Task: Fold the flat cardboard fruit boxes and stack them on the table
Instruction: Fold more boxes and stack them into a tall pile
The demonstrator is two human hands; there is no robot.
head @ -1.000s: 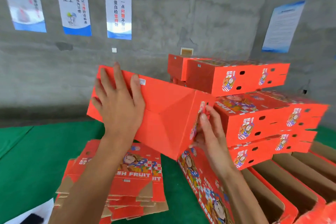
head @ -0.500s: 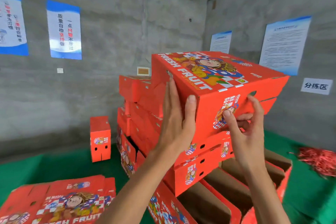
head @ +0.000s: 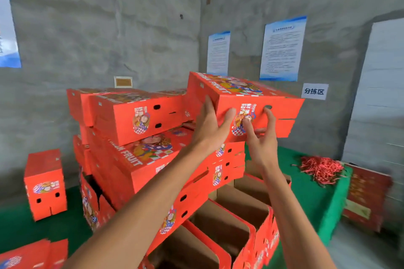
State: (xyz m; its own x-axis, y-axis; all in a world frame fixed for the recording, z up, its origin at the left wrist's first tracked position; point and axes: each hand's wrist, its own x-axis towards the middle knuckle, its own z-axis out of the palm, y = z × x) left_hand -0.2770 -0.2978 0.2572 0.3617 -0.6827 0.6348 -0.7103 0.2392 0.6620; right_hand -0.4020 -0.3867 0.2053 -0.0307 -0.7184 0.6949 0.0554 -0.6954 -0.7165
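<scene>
Bare concrete walls hung with blue-edged notices frame a green-covered bench where a person sets a folded fruit box onto a leaning stack of folded boxes. The left hand lies with straight fingers flat against the box's near left corner, thumb on the front panel, pressing rather than gripping. The right hand is spread and relaxed at the front panel, fingertips touching near the printed emblem and one of the punched vent holes, with nothing curled round an edge. The box sits high on the right side of the stack, overhanging the boxes beneath it. By its look the corrugated card should be light and fairly stiff, though an empty shell may crush or skew if squeezed mid-panel; the folded corners and bottom edge seem the surest places to hold. Open-topped boxes stand in a row below the arms, one closed box stands apart at left, flat blanks lie at the lower left corner, and a heap of red strands rests at the bench's far right.
</scene>
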